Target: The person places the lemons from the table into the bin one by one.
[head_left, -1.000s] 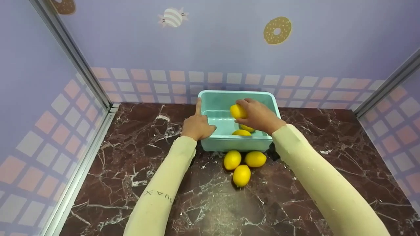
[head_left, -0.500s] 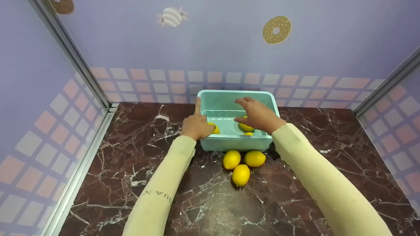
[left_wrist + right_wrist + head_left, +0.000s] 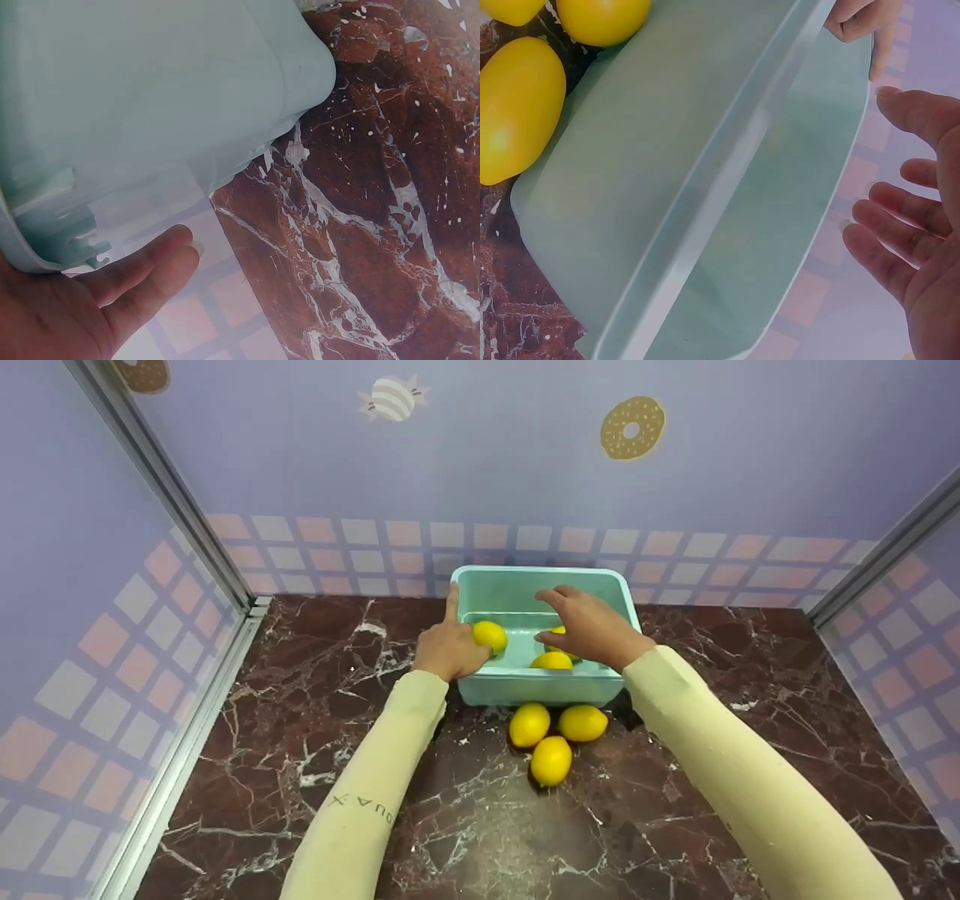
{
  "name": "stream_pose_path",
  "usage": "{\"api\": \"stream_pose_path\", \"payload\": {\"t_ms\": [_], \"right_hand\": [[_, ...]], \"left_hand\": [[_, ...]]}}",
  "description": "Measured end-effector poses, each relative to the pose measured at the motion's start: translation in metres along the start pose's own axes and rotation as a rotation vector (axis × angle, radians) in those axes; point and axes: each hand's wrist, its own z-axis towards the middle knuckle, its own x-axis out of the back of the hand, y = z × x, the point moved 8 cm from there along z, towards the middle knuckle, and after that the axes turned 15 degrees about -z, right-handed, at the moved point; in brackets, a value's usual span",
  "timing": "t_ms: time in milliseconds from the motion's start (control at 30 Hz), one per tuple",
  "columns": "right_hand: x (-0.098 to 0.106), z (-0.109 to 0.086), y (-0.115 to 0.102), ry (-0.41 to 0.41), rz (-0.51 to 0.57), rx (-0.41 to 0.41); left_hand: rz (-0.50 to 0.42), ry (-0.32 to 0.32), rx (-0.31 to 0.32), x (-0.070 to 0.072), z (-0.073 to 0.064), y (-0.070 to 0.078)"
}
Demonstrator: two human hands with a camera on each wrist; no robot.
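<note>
1. Watching the feed from here, I see the biggest change in the right grip [image 3: 592,626]: a second ago it pinched a lemon, and now it is spread with nothing in it, above the three o'clock side of the green container [image 3: 525,688].
2. The lemon it let go is most likely the left lemon [image 3: 490,637], now inside at nine o'clock beside the left thumb; whether they touch I cannot tell.
3. The left grip [image 3: 450,651] lies over the nine o'clock rim, forefinger straight along it, pinching no lemon.
4. Inside I also count a front lemon [image 3: 552,661] at six o'clock and a half-hidden lemon [image 3: 556,638] under the right grip.
5. I judge that three are in; three loose lemons [image 3: 551,760] sit close together on the desk [image 3: 480,825], outside six o'clock.
</note>
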Motion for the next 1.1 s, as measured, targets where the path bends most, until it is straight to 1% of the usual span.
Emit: {"api": "stream_pose_path", "payload": {"t_ms": [200, 400, 533, 800, 1100], "right_hand": [[-0.001, -0.002, 0.003, -0.005, 0.004, -0.006], [0.000, -0.006, 0.003, -0.003, 0.011, 0.001], [0.001, -0.008, 0.001, 0.002, 0.007, 0.018], [0.004, -0.012, -0.004, -0.016, -0.009, 0.017], [0.006, -0.020, -0.011, 0.011, -0.013, 0.057]], "left_hand": [[-0.004, 0.003, -0.008, 0.000, 0.000, 0.001], [0.019, -0.005, -0.018, -0.001, 0.000, 0.001], [0.024, 0.004, -0.023, -0.001, 0.000, 0.001], [0.014, 0.013, -0.024, 0.001, 0.000, 0.002], [0.017, 0.011, -0.009, 0.000, 0.001, 0.001]]}}
